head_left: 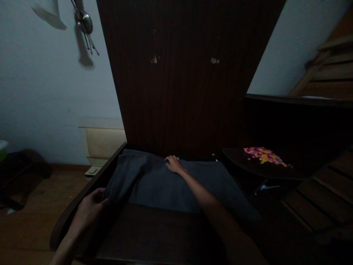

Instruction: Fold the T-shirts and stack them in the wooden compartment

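A dark grey folded cloth [165, 187] lies across a dark wooden surface [160, 232], with creases on its left part. At the cloth's near left side, my left hand [89, 208] is closed, its thumb and fingers pinching the edge. My right hand [173, 163] rests on the far edge near the middle, fingers spread and slightly bent over the fabric. Whether its fingertips curl under the edge cannot be made out in the dim light.
A tall dark wood panel [179, 81] rises behind the cloth. A rounded shelf [239, 162] on the right bears a pile of pink and yellow petal-like pieces [264, 155]. A raised side rail [68, 217] borders the left. A wall lamp [84, 22] hangs at upper left.
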`<state>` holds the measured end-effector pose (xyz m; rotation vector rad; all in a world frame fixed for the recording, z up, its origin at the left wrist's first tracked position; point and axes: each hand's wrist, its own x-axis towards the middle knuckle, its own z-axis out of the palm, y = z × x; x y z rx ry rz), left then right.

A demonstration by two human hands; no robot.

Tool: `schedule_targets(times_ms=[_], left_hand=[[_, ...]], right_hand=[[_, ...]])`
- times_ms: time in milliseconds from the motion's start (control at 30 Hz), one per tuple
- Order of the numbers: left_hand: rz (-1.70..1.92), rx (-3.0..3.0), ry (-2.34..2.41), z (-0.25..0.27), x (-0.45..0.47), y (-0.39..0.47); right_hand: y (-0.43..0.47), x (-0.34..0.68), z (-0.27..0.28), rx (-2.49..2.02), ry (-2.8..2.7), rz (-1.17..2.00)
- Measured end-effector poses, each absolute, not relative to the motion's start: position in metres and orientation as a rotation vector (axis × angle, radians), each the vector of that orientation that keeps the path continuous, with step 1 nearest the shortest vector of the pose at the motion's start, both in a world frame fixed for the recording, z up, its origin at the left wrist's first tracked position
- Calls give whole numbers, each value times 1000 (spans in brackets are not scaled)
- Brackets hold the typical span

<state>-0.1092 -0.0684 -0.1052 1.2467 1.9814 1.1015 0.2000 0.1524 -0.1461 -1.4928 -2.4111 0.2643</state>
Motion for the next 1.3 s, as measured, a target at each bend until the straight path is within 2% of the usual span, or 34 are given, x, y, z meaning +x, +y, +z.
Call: schedule_targets(times_ms=[133,333,733,1067,1300], left_hand=[[1075,1488,2290,-107,-112,-65],[733,1410,2275,-97,-98,-71],[980,1246,1977,-108,-109,-68],[878,1376,1869,-102,-109,-73],[975,1410,1869,-102,-112,-74]], right_hand=[[154,200,-149,-1492,-2411,268],[155,200,-151,-1502,-2402,273],[153,199,-152,-1512,-2386,283],[152,199,-153,-1504,-2370,285],[151,200,-151,-1493,-2364,297]])
